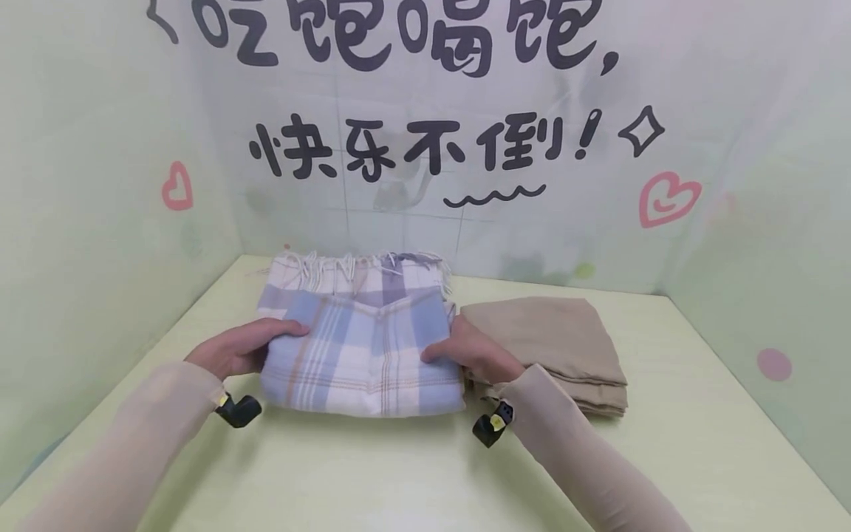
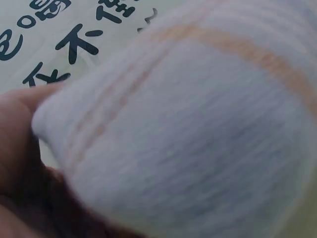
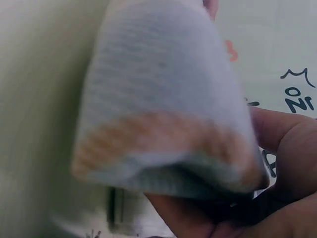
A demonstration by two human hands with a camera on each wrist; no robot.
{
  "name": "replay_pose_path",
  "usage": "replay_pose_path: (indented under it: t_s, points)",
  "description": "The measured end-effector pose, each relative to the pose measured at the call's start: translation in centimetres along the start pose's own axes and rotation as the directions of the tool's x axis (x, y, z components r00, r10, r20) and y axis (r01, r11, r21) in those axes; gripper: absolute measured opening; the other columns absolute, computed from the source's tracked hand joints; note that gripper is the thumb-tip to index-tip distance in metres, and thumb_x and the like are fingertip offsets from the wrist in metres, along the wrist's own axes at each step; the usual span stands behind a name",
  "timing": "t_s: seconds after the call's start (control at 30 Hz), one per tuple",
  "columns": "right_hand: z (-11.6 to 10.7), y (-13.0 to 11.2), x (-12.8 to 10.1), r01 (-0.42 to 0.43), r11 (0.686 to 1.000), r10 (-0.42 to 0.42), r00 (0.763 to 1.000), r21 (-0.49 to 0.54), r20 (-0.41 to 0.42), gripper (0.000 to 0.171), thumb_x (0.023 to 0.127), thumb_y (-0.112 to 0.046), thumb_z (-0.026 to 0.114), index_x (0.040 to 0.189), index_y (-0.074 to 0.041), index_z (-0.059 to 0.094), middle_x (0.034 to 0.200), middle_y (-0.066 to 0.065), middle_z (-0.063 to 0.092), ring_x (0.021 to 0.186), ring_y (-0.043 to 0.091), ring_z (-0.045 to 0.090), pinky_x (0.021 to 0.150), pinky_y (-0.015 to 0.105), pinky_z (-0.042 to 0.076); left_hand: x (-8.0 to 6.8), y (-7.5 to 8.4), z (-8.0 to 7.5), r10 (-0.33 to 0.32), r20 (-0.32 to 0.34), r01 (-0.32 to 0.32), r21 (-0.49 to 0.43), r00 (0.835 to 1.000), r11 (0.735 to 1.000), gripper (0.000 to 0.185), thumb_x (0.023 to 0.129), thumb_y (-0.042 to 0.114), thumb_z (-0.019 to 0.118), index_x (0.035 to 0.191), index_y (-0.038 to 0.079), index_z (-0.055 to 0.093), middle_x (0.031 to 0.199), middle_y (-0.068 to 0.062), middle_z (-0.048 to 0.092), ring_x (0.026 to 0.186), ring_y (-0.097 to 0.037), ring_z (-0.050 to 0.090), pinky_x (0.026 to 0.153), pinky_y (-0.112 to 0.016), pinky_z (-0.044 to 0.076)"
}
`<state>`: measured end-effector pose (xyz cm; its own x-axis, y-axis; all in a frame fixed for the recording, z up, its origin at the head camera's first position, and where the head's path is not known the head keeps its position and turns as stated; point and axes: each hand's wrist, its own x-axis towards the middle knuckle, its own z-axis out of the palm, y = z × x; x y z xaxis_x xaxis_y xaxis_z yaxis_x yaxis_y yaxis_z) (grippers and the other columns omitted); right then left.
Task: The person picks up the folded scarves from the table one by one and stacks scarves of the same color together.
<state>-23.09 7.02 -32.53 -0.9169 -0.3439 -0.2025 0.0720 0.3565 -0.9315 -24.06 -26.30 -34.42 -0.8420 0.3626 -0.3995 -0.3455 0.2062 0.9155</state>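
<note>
A folded plaid scarf (image 1: 362, 362) in blue, white and tan has its fringed end lying flat behind the thicker folded part. My left hand (image 1: 249, 343) grips the left side of the fold, thumb on top and fingers beneath. On the opposite side, my right hand (image 1: 475, 347) holds the fold the same way. Its front edge appears slightly raised off the table. The left wrist view is filled by the rounded, blurred scarf (image 2: 188, 134). In the right wrist view, the scarf's end (image 3: 163, 89) shows an orange-brown stripe, with the thumb and fingers around its edge.
A folded brown cloth (image 1: 545, 336) lies on the table just right of the scarf, close to my right hand. The pale green table (image 1: 372, 480) is bounded by printed fabric walls (image 1: 558, 236) at the back and both sides.
</note>
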Motion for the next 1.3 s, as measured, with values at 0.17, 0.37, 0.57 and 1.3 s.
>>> replay_pose_path:
  t_s: [0.17, 0.37, 0.57, 1.3]
  points:
    - [0.6, -0.1, 0.2, 0.017, 1.0, -0.018, 1.0, 0.008, 0.024, 0.046, 0.069, 0.007, 0.068, 0.111, 0.001, 0.049, 0.1, 0.013, 0.058, 0.085, 0.021, 0.058, 0.072, 0.029, 0.051, -0.5, -0.5, -0.7, 0.018, 0.009, -0.018, 0.034, 1.0, 0.999, 0.018, 0.09, 0.021, 0.051, 0.103, 0.009, 0.055, 0.09, 0.001, 0.066, 0.085, -0.015, 0.064, 0.08, -0.036, 0.052]
    - [0.4, -0.9, 0.6, 0.049, 0.998, -0.048, 0.999, -0.045, 0.004, 0.043, 0.07, 0.002, 0.067, 0.109, 0.0, 0.051, 0.098, 0.013, 0.058, 0.083, 0.021, 0.058, 0.069, 0.028, 0.051, -0.4, -0.1, -0.9, 0.041, 0.002, -0.041, 0.003, 0.999, 0.999, 0.019, 0.089, 0.02, 0.051, 0.105, 0.01, 0.053, 0.093, 0.001, 0.065, 0.087, -0.016, 0.063, 0.081, -0.037, 0.051]
    - [0.1, -1.6, 1.5, 0.025, 0.997, -0.027, 0.999, -0.069, -0.032, 0.047, 0.069, 0.002, 0.067, 0.111, 0.001, 0.045, 0.1, 0.012, 0.053, 0.087, 0.021, 0.053, 0.07, 0.028, 0.048, -0.2, 0.5, -1.4, 0.077, -0.034, -0.077, 0.007, 0.996, 0.997, 0.025, 0.089, 0.018, 0.049, 0.112, 0.008, 0.047, 0.094, 0.002, 0.063, 0.089, -0.016, 0.062, 0.082, -0.036, 0.05]
    - [-1.7, -6.4, 8.2, -0.117, 0.991, 0.09, 0.947, -0.069, -0.308, 0.056, 0.082, -0.007, 0.062, 0.13, 0.002, 0.034, 0.13, 0.017, 0.045, 0.113, 0.028, 0.048, 0.098, 0.045, 0.045, 2.9, 7.1, -3.0, 0.192, -0.319, -0.215, -0.037, 0.928, 0.976, 0.015, 0.096, 0.021, 0.051, 0.108, 0.015, 0.044, 0.085, 0.012, 0.057, 0.08, -0.004, 0.055, 0.077, -0.021, 0.046]
